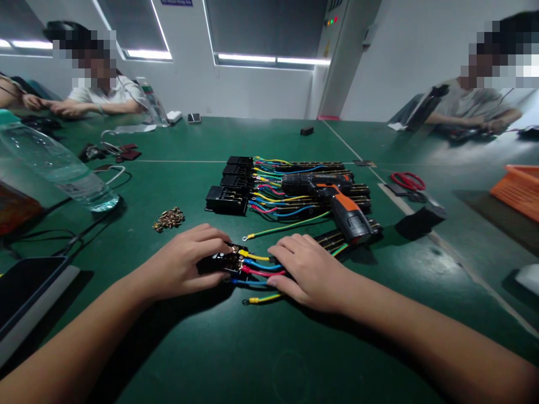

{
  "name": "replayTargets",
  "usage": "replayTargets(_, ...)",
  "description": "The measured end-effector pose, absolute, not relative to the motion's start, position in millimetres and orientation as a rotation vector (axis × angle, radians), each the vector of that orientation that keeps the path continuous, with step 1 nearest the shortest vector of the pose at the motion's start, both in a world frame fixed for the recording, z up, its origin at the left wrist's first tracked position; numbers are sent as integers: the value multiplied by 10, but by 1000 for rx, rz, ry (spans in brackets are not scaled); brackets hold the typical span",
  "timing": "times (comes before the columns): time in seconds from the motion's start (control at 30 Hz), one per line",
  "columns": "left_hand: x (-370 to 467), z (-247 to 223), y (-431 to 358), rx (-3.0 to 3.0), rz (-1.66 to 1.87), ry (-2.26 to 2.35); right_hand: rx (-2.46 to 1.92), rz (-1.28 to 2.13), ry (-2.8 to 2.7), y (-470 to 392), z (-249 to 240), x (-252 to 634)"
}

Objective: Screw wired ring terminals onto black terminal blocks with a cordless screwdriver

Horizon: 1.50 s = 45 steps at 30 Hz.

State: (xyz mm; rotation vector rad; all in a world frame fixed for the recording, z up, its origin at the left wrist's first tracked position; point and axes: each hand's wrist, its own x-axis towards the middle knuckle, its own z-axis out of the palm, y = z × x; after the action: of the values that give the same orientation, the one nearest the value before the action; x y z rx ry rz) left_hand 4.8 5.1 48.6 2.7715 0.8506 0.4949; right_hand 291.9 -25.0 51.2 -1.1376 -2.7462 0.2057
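My left hand (189, 261) grips the black terminal block (219, 259) at its left end, fingers curled over it. Yellow, blue and red wires (265, 269) run from the block to the right. My right hand (309, 272) is closed around these wires, thumb below and fingers above. A green-yellow wire (286, 227) with a ring lug lies just behind my hands, and another lug end (254, 301) lies in front. Behind them, several wired black blocks (227, 199) sit in a row, with a black and orange drill (343, 207) resting on their strips.
A pile of brass screws (169, 219) lies to the left, near a water bottle (63, 168). At the right are a black block (421, 220), red-handled tool (407, 180) and orange basket (520, 191). People sit across the green table (202, 348) at both sides.
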Motion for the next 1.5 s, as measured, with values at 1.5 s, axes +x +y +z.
replayTargets(1.5,48,395,86,2702,489,900,-1654,771,-1289,580,688,3912)
